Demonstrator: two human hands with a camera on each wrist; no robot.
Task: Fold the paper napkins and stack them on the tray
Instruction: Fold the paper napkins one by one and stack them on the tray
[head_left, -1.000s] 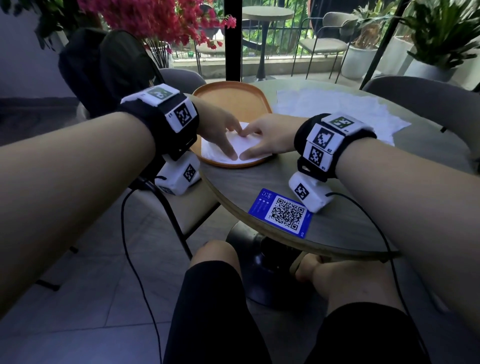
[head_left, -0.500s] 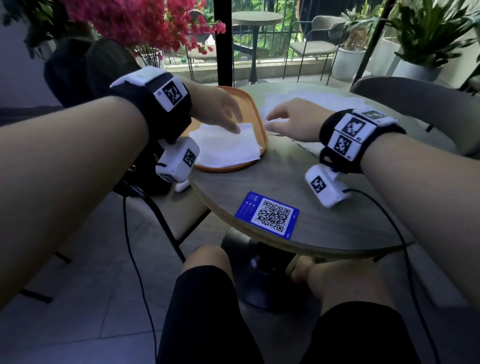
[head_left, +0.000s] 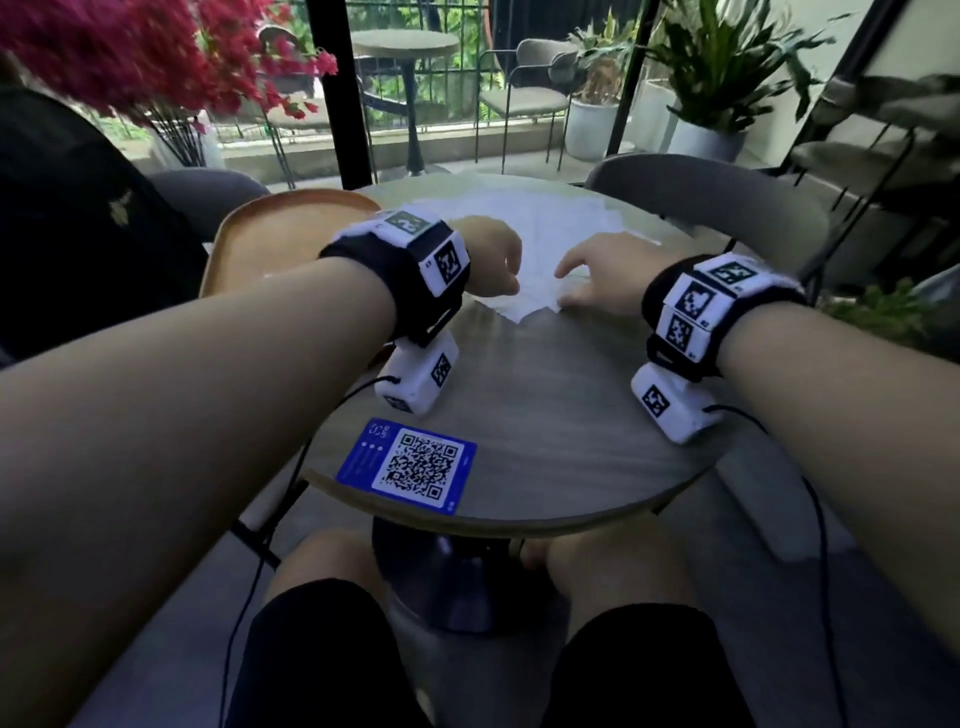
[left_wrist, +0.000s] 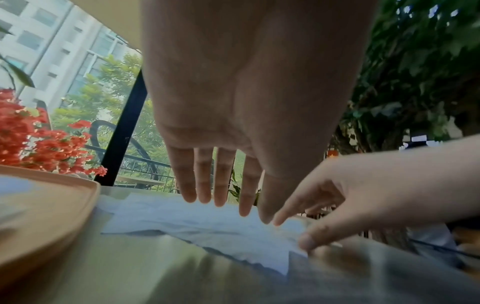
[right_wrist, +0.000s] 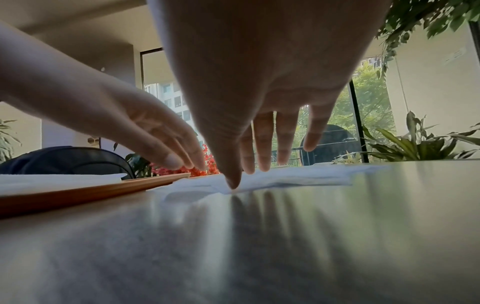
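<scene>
Unfolded napkins lie on the worktop right of the tray; the right hand, fingers straight, thumb on the near corner, is nearer; the left hand hovers relaxed

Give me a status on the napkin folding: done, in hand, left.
Done: a folded napkin already lies on the tray. In hand: both hands are at the unfolded napkins on the table; the right hand has its thumb down on the near corner, the left hand hovers with straight fingers. Left: fold these napkins and stack them on the tray; how many sheets is unclear.
</scene>
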